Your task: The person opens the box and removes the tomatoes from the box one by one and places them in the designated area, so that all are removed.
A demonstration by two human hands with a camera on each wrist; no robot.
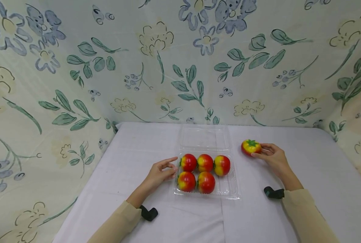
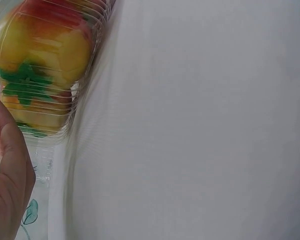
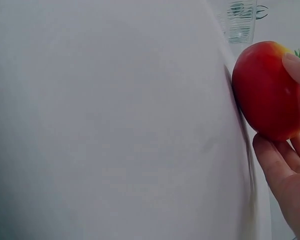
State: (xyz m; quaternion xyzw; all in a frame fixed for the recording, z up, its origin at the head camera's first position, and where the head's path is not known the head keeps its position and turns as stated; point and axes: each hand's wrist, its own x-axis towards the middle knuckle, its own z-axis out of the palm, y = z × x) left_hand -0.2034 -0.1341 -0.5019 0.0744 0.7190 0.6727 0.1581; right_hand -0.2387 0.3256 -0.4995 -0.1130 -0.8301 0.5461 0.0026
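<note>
Mid-frame, a clear container (image 1: 226,186) holds five red-yellow fruits (image 1: 205,163), the left hand (image 1: 157,173) loose-fingered at its left wall. Right of centre, the right hand (image 1: 274,159) pinches another fruit (image 1: 249,147): leafy-topped in head view, red-flanked in right-wrist view.

A white cloth (image 1: 144,138) covered the tabletop (image 1: 314,158); behind it and along both sides rose pale fabric (image 1: 180,50) in a blue, yellow and green floral print.
</note>
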